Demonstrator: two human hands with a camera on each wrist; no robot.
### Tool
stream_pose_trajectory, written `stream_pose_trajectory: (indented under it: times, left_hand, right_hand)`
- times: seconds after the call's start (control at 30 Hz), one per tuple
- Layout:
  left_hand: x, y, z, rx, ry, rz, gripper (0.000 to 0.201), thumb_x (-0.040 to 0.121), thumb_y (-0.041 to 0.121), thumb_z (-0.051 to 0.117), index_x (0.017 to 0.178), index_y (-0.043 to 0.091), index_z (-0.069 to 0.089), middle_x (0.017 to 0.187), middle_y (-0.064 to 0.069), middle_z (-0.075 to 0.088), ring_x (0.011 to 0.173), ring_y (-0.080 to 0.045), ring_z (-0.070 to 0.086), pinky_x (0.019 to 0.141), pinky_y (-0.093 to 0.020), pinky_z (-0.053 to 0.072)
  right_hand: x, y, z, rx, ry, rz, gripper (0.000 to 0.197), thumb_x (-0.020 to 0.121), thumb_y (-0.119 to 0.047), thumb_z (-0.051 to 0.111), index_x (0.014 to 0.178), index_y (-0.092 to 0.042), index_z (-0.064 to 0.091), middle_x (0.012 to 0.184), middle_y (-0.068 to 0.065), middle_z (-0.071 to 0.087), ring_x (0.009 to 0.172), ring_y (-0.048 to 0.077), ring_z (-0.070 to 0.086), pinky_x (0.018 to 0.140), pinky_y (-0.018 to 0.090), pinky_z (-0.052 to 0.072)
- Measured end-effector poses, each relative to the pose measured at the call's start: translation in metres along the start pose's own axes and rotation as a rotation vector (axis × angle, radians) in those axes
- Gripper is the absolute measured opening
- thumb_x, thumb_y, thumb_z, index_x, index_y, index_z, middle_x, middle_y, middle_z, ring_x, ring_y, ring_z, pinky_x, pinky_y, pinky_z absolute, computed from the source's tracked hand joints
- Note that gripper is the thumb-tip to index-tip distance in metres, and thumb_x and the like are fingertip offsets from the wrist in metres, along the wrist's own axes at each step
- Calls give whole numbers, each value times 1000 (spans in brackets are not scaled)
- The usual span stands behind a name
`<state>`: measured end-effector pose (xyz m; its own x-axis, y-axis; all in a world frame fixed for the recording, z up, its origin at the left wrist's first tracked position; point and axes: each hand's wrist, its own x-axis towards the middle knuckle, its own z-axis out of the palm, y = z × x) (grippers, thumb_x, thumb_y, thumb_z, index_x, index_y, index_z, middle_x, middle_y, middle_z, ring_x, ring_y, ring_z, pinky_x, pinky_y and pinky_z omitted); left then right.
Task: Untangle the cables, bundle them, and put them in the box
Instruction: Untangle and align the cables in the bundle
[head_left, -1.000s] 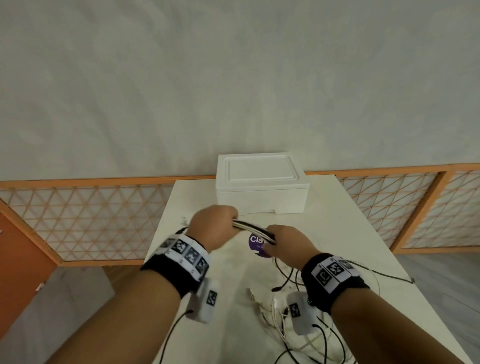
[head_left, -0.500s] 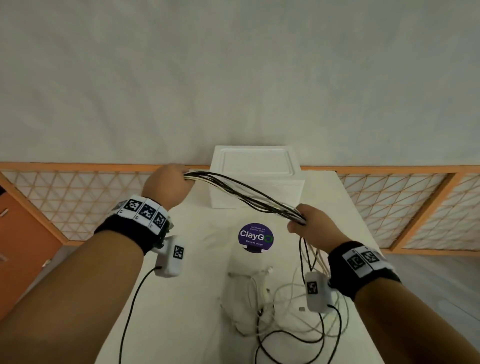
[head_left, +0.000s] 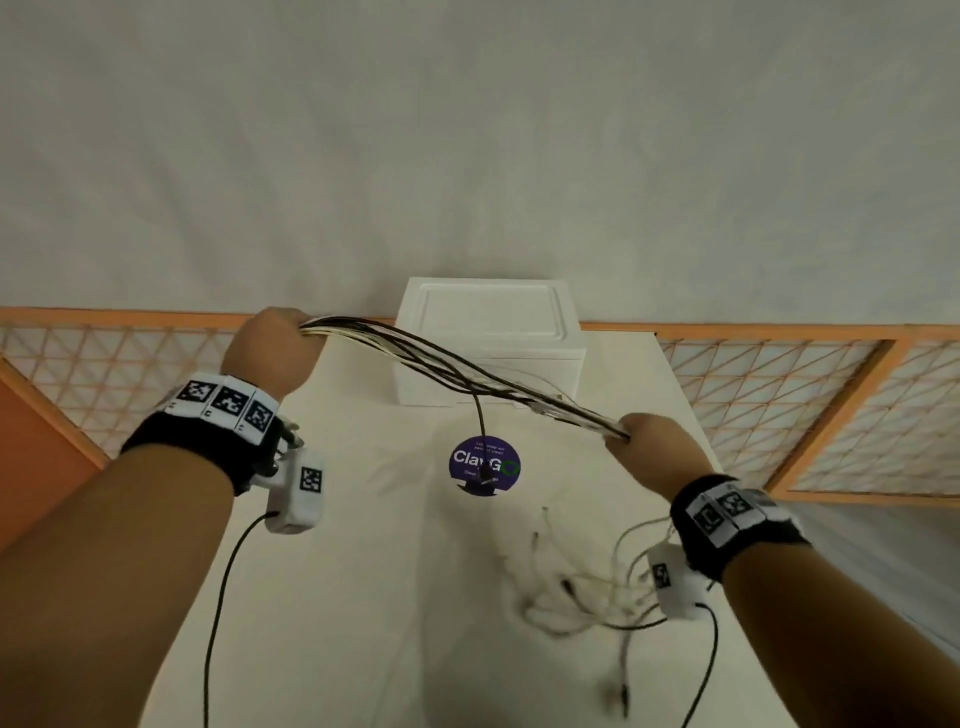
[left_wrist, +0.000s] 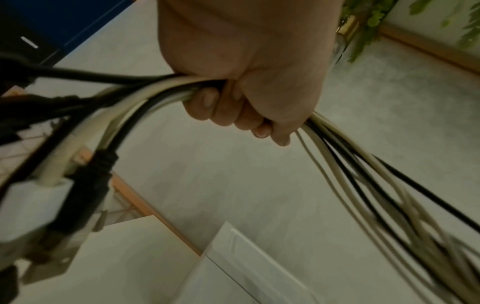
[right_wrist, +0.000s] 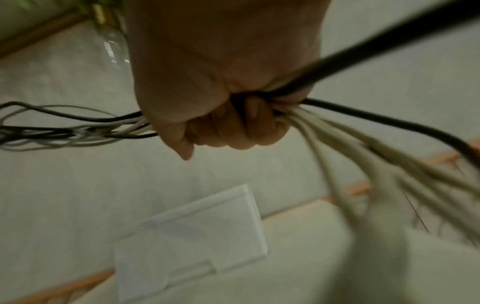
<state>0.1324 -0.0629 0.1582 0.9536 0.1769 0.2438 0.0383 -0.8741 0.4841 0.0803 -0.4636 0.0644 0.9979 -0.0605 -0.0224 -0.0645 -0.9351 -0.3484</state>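
Observation:
A bunch of black and white cables (head_left: 457, 366) stretches in the air between my two hands, in front of the white foam box (head_left: 491, 345), whose lid is on. My left hand (head_left: 275, 348) grips one end at the upper left; plugs (left_wrist: 33, 201) hang out behind its fist (left_wrist: 246, 92). My right hand (head_left: 654, 441) grips the bunch lower right, fist (right_wrist: 215, 107) curled round the strands (right_wrist: 337, 131). One black cable end (head_left: 480, 441) dangles from the bunch over the purple sticker. Loose cable tails (head_left: 582, 587) trail on the table below my right wrist.
The white table (head_left: 363, 597) carries a round purple ClayGo sticker (head_left: 483, 465) at its middle. An orange lattice railing (head_left: 779, 395) runs behind the table on both sides. Black leads hang from the wrist cameras (head_left: 298, 491).
My hands have drawn apart: the left went up and left, the right down and right, pulling the bunch out long. The loose tails have slid over the table, and one black end now dangles.

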Motion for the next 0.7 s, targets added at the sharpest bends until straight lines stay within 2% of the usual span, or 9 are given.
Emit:
stream_pose_trajectory:
  times: [0.07,0.17,0.23,0.3,0.4,0.5,0.6,0.7]
  left_hand:
    - [-1,3,1,-17,1,-26,23,91,23,54,74,11,64,65,-11,57,70,-32,55,60,-30,37]
    - [0,3,-5,-29,40,-57,27,90,18,53,66,8,56,60,-10,52,69,-32,52,55,-31,33]
    - [6,-1,-17,-41,93,-85,19,89,15,53,73,7,60,68,-15,54,72,-33,52,64,-32,37]
    - [14,-5,-30,-2,122,-77,16,89,14,52,78,8,62,75,-18,55,74,-33,50,68,-34,37]
    - [21,-12,-37,91,101,-50,19,90,16,53,80,4,63,79,-25,59,74,-38,53,67,-35,38]
    - [20,-14,-32,77,110,-75,18,90,15,52,81,4,64,83,-27,61,75,-38,53,68,-35,39]
    - [17,-12,-21,-22,113,-113,21,89,16,52,79,1,63,76,-22,60,74,-35,54,67,-34,39]
    - [9,-1,-3,-131,90,-117,26,91,20,54,76,1,62,70,-20,58,72,-33,55,65,-32,39]
  right_hand:
    - [6,2,-22,-30,-24,-45,25,90,-29,54,68,-21,47,68,-2,52,69,21,52,53,29,33]
    - [13,10,-25,68,-157,-126,22,87,-21,61,73,-22,45,70,-4,49,66,15,48,59,29,36]
    - [12,31,-6,-23,-189,-70,22,88,-23,59,74,-26,42,73,-5,50,74,20,52,65,32,40]
    - [5,56,19,-6,-192,2,21,90,-26,58,75,-27,43,75,-4,51,77,21,53,64,30,38]
    - [-3,70,41,141,-123,41,20,94,-31,56,78,-23,47,70,-3,53,67,18,51,55,24,34]
    - [3,61,43,232,10,101,24,96,-35,52,86,-13,49,67,2,52,63,24,50,51,28,33]
    - [17,44,32,229,82,131,28,96,-36,51,84,-12,47,65,2,51,66,28,51,56,32,33]
    - [35,21,11,298,136,85,25,95,-33,54,85,-10,49,66,0,49,65,24,48,59,31,34]
